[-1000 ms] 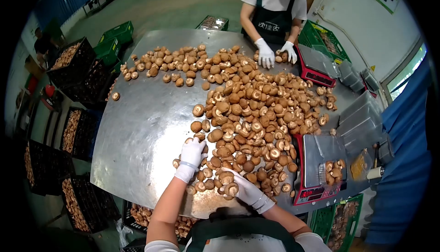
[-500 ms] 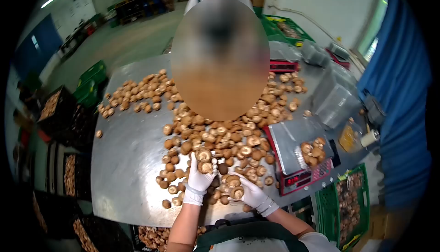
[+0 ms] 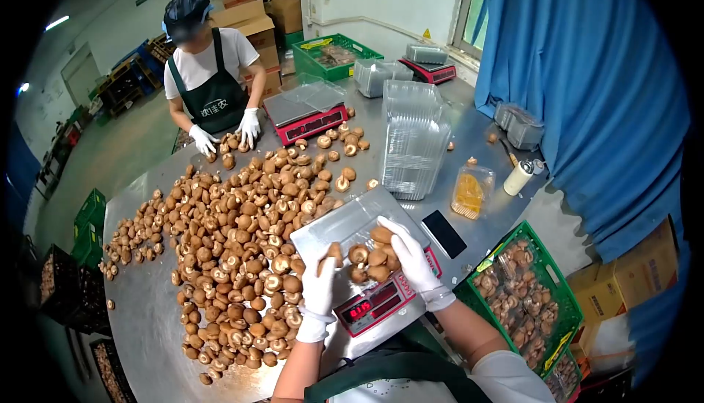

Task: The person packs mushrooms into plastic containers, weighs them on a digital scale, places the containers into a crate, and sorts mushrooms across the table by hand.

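My left hand (image 3: pixel 318 291), in a white glove, is closed around a brown mushroom (image 3: pixel 334 252) at the left side of the scale. My right hand (image 3: pixel 415 259), gloved too, is over the right side of the scale, its fingers curled on a mushroom (image 3: pixel 381 234). Between the hands, several mushrooms (image 3: pixel 372 260) sit together on the grey plate of the red digital scale (image 3: pixel 375 305), whose red digits are lit. Left of the scale spreads a large heap of loose mushrooms (image 3: pixel 242 227) on the metal table (image 3: pixel 147 308).
Across the table a co-worker (image 3: pixel 213 80) handles mushrooms beside a second red scale (image 3: pixel 315 123). Stacked clear trays (image 3: pixel 414 143), a phone (image 3: pixel 444 233), a plastic box with orange contents (image 3: pixel 471 192) and a white roll (image 3: pixel 518 178) lie rightward. A green crate (image 3: pixel 561 293) holds packed mushrooms.
Both hands have moved right, from above the heap to the scale, carrying mushrooms. My view has turned right, and the co-worker now shows at upper left.
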Demonstrator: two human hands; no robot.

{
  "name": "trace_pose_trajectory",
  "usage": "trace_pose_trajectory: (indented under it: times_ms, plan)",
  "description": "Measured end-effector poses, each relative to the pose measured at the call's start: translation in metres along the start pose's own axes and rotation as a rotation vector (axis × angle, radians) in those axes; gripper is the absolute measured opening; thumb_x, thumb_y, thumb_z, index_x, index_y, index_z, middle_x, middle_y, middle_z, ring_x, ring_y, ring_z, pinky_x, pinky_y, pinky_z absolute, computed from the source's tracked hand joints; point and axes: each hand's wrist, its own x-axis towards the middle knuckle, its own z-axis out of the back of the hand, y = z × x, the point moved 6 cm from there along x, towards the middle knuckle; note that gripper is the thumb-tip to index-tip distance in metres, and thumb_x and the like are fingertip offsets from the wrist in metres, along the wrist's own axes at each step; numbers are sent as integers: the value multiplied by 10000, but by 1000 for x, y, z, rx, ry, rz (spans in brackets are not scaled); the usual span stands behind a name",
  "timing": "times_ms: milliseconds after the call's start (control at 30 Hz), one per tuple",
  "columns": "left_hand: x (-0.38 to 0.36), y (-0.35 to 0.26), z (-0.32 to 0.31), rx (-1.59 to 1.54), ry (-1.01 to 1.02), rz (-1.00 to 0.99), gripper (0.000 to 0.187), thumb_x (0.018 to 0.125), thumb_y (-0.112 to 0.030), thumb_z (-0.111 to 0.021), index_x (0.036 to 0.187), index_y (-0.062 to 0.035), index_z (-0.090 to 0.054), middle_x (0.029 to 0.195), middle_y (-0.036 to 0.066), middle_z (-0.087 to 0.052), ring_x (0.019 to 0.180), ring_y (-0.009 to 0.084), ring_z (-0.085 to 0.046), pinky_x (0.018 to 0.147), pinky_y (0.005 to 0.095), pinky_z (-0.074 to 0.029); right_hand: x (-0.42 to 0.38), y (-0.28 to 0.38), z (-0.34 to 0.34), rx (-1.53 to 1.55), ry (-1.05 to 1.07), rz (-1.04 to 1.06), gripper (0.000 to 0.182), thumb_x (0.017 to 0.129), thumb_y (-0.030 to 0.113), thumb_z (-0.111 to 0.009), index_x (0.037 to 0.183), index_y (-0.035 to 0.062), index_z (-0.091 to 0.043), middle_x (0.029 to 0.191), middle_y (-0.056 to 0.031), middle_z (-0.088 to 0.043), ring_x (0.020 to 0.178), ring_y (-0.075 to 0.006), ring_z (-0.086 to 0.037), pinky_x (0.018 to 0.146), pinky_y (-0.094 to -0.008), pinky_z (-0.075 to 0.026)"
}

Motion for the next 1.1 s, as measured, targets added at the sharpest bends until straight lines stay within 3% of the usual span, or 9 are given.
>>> trace_pose_trajectory:
  times_ms: [67, 133, 233, 333, 500, 600, 800, 967, 1100]
  plan:
    - [0, -24, -34, 716, 41, -523, 414, 806, -229, -699, 1144, -10, -601, 975, 114, -621, 879, 251, -586, 790, 349, -471, 20, -19, 6, -307, 192, 156, 349, 968, 218, -424, 1182, -7, -584, 1215, -145, -576, 1175, -284, -510, 1034, -385, -343]
    - [-2, -23, -53, 1071, 55, -464, 423, 765, -227, -724, 1129, -42, -615, 972, 156, -597, 923, 333, -588, 833, 362, -471, 29, -38, 6, -292, 307, 133, 271, 939, 164, -471, 1082, -5, -627, 1114, -145, -625, 1135, -309, -533, 1008, -393, -376]
    - [-15, -37, -39, 904, -130, -554, 357, 770, -167, -710, 1091, -34, -628, 1013, 152, -616, 898, 310, -616, 797, 343, -503, 37, -34, 36, -173, 185, 137, 276, 953, 176, -468, 1090, -2, -629, 1108, -133, -632, 1106, -273, -557, 988, -368, -395]
    - [-32, -25, 18, 532, -266, -306, 212, 873, -34, -541, 1063, 16, -620, 969, 106, -652, 884, 194, -633, 805, 306, -500, 48, -37, 77, -217, 92, 92, 289, 971, 188, -453, 1106, -1, -624, 1125, -115, -633, 1059, -211, -577, 932, -320, -424]
    - [-82, -5, 60, -65, -447, -85, 362, 1001, -258, -394, 1137, 39, -549, 1022, 123, -644, 908, 184, -632, 795, 296, -518, 65, -70, 99, -141, 155, -74, 296, 969, 182, -452, 1174, 12, -582, 1153, -61, -611, 1047, -122, -545, 880, -271, -424]
    - [-94, 12, 44, -175, -344, 23, 295, 979, -200, -428, 1145, 9, -554, 1056, 123, -637, 887, 147, -621, 744, 272, -522, 81, -95, 70, 62, 231, -266, 399, 964, 215, -482, 1324, 45, -458, 1267, -93, -536, 1057, -150, -547, 886, -287, -432]
    - [-93, 41, 5, -14, -170, 238, 267, 983, -189, -447, 1115, -11, -596, 833, 68, -670, 706, 80, -591, 612, 191, -445, 112, -128, 18, 128, 377, -557, 528, 942, 342, -523, 1381, 78, -395, 1228, -96, -534, 1064, -152, -531, 841, -281, -452]
    - [-87, 29, 12, -28, -228, 160, 329, 1001, -254, -407, 1100, -1, -591, 798, 60, -663, 694, 91, -584, 599, 191, -441, 108, -92, 42, 140, 289, -316, 424, 905, 264, -583, 1281, 79, -519, 1267, -65, -529, 1093, -152, -514, 912, -288, -420]
    - [-75, 19, 24, -353, -245, 61, 390, 964, -256, -432, 1275, -22, -455, 1091, 117, -586, 982, 188, -576, 805, 305, -478, 66, -47, 64, -568, 533, 132, 307, 783, 281, -690, 1030, 101, -665, 1308, -157, -504, 1273, -348, -400, 1004, -415, -383]
